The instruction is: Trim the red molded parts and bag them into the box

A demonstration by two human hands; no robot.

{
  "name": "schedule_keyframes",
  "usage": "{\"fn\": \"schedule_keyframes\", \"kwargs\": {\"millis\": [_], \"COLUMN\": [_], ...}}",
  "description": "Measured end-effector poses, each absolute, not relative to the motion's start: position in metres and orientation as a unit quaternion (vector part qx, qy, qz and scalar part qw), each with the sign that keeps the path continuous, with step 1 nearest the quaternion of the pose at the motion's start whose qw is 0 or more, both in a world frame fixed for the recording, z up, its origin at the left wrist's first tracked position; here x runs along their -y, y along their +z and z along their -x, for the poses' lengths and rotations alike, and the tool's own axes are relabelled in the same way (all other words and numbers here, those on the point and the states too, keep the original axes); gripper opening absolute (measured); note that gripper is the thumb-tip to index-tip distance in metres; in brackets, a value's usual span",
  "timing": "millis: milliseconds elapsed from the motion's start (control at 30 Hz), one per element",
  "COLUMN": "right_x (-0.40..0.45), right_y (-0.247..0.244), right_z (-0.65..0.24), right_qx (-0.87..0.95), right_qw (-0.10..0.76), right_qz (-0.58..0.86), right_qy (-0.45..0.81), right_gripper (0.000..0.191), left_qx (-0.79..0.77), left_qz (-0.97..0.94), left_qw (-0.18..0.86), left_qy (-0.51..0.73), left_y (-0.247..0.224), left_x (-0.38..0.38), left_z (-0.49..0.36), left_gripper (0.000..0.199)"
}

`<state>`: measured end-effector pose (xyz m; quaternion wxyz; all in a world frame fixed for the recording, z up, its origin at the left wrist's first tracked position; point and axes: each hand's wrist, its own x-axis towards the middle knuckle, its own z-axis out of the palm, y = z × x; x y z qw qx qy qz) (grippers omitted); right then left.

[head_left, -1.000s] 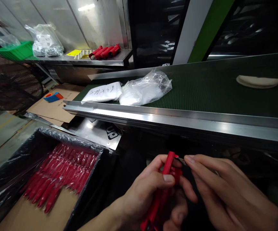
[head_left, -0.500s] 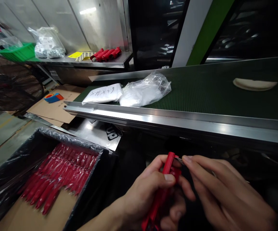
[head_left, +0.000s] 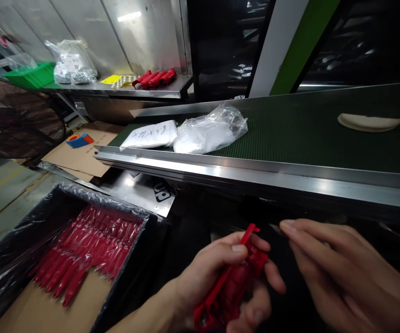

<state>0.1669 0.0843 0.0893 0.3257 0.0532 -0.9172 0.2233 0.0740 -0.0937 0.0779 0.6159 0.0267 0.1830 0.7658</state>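
Observation:
In the head view, my left hand (head_left: 217, 273) is wrapped round a red plastic part (head_left: 236, 280), a long hollow shell tilted with its top end up and to the right. The thumb presses on its side. To the right, my right hand (head_left: 338, 263) is closed in a pinch, apart from the red part. A small, thin metal piece (head_left: 275, 227) pokes out from the right fingertips, and its kind cannot be made out. At lower left, a box lined with black plastic (head_left: 57, 187) holds several rows of red parts (head_left: 89, 245) in clear bags.
Ahead runs a green conveyor belt (head_left: 290, 134) with a metal edge, bearing white plastic bags (head_left: 208, 132) and a pale half-round piece (head_left: 369, 122). Several red parts (head_left: 154, 78) lie on the metal shelf behind. Cardboard (head_left: 82, 159) with a tape roll (head_left: 79, 140) is at left.
My right hand has drawn away to the right, taking the metal piece off the red part's top end. The left hand has rolled the red part, showing more of its hollow side.

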Motion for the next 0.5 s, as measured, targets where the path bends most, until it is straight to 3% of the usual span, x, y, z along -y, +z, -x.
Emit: {"fn": "schedule_keyframes", "kwargs": {"millis": [200,500], "right_x": [-0.091,-0.091], "right_y": [0.093,0.088], "right_z": [-0.167,-0.166], "right_qx": [0.934,0.942], "right_qw": [0.278,0.277], "right_qz": [-0.122,-0.114], "right_qy": [0.189,0.15], "right_gripper": [0.045,0.042], "left_qx": [-0.11,-0.155], "left_qz": [-0.014,-0.023], "left_qw": [0.706,0.73], "left_qy": [0.699,0.666], "left_y": [0.074,0.062], "left_x": [0.101,0.103], "left_z": [-0.07,-0.064], "left_gripper": [0.055,0.057]}}
